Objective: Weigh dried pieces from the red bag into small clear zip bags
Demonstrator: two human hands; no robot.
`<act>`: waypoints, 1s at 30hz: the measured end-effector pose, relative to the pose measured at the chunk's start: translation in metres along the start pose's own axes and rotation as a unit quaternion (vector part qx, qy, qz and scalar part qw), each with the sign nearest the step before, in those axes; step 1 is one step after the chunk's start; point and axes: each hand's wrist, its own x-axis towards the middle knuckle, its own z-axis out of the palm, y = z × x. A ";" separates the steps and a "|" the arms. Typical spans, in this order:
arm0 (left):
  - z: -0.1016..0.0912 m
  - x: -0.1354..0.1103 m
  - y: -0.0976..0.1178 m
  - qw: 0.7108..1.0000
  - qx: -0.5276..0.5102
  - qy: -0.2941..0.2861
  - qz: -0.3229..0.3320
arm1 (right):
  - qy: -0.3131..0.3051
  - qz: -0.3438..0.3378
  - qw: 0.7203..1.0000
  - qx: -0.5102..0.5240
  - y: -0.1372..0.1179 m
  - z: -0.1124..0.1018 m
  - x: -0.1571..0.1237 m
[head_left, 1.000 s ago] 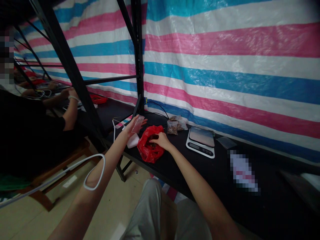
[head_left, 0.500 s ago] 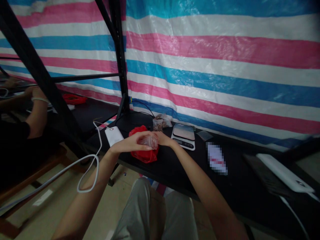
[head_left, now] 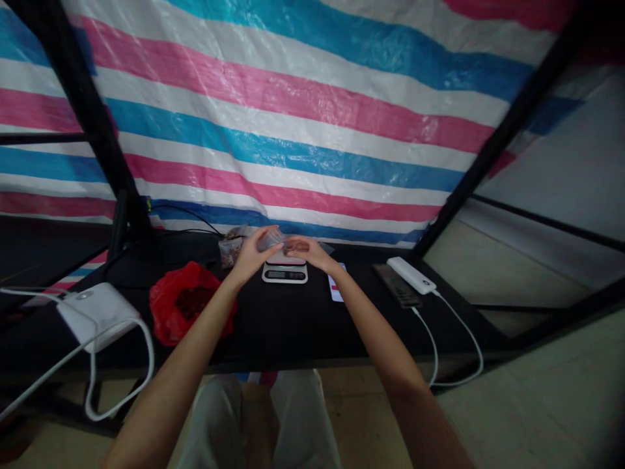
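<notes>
Over the small white digital scale [head_left: 286, 276], my two hands hold a small clear plastic bag [head_left: 271, 241] between them. The left side of the bag is pinched between the thumb and fingers of my left hand [head_left: 252, 255]. On the other side, my right hand [head_left: 312, 254] has its fingers curled round the bag's right part, where something brownish shows through. The hands hide most of the scale's plate; its display and buttons face me. To the left, a red plastic bag [head_left: 168, 303] lies open with dark small pieces inside.
Behind my left hand sit filled clear bags [head_left: 229, 251]. A white phone-like card [head_left: 336, 286] lies by my right forearm. Further right are a dark flat device [head_left: 398, 283] and a white power bank [head_left: 411, 275] with cables. A white box [head_left: 100, 316] with a looping cable stands left.
My hands have moved from above the red bag to above the scale, carrying the clear bag. The view has turned to the right, and the red bag now shows uncovered.
</notes>
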 end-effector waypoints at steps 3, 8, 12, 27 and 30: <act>0.038 0.018 -0.028 1.000 -0.026 0.011 -0.011 | 0.062 0.028 0.996 -0.062 0.003 -0.040 -0.011; 0.065 0.027 -0.054 0.999 -0.050 -0.011 -0.019 | 0.106 0.051 0.979 -0.166 0.000 -0.075 -0.013; 0.066 0.026 -0.059 0.999 -0.034 -0.022 -0.024 | 0.065 0.003 0.968 -0.242 -0.007 -0.077 0.004; 0.067 0.034 -0.065 0.999 -0.024 -0.009 -0.037 | -0.078 -0.128 0.833 -0.532 -0.033 -0.054 0.041; 0.066 0.033 -0.064 0.998 -0.033 -0.005 -0.052 | -0.085 -0.141 0.788 -0.593 -0.048 -0.046 0.039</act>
